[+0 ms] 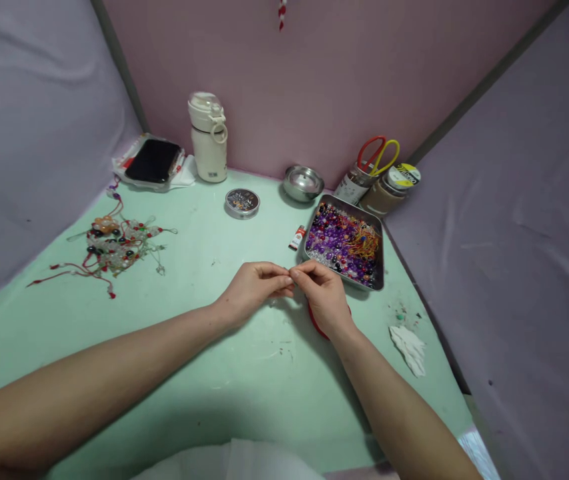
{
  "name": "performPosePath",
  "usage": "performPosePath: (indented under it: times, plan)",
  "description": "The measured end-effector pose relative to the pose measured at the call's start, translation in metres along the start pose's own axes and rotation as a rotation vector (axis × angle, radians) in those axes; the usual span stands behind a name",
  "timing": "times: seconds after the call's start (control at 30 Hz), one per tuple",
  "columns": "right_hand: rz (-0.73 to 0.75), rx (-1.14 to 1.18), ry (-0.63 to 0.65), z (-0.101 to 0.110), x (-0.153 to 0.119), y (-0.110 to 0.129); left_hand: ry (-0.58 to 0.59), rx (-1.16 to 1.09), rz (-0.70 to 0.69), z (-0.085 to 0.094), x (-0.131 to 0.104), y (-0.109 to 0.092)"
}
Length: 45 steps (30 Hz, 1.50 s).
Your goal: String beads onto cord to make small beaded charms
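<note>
My left hand (257, 287) and my right hand (324, 293) meet over the middle of the table, their pinched fingertips almost touching. Whatever sits between the fingers is too small to make out. Partly covered by my right hand is a red round thing (316, 321), with only its edge showing. Just beyond my right hand stands a metal tray (383, 270) filled with purple, clear, black and red beads (332, 237). A tangle of orange and yellow cord (366, 241) lies in it. Near the tray's left side is a small red and white tube (297, 238).
Beaded strings (114, 247) lie in a heap at left. Along the back are a phone (153, 161), a cream bottle (209, 143), a round tin (242, 203), a metal bowl (304, 183), scissors (377, 157) in a jar and another jar (387, 193). A crumpled tissue (408, 349) lies right.
</note>
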State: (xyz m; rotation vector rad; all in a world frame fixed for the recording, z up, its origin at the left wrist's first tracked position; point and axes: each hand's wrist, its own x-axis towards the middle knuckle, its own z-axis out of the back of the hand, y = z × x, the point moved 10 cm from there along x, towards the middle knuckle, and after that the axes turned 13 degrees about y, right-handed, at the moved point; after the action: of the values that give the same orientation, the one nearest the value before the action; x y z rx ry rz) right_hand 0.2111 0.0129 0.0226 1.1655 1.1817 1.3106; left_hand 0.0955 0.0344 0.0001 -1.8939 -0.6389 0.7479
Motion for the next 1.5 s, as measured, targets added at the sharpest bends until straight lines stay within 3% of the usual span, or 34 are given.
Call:
performPosePath:
  times: [0.43,0.6,0.73,0.87,1.1,1.3,1.5]
  plan:
    - [0.005,0.046,-0.101,0.010,0.002,-0.006,-0.111,-0.155,-0.073,0.012,-0.001,0.007]
    - [0.060,0.001,-0.322,0.057,0.001,0.006,-0.104,-0.176,-0.079,0.015,0.002,0.013]
    - [0.115,-0.240,-0.433,0.095,0.002,0.023,-0.083,-0.136,-0.083,0.018,0.004,0.016]
    - [0.055,-0.601,-0.349,0.109,0.018,0.027,-0.044,-0.061,-0.083,0.017,0.005,0.016]
    - [-0.145,-1.189,-0.028,0.087,0.058,0.021,-0.039,-0.010,-0.069,0.016,0.005,0.017]
    - [-0.265,-1.389,0.098,0.068,0.074,0.010,-0.035,0.001,-0.069,0.016,0.004,0.017]
    - [-0.301,-1.420,0.134,0.064,0.077,0.005,-0.037,0.009,-0.056,0.014,0.004,0.016]
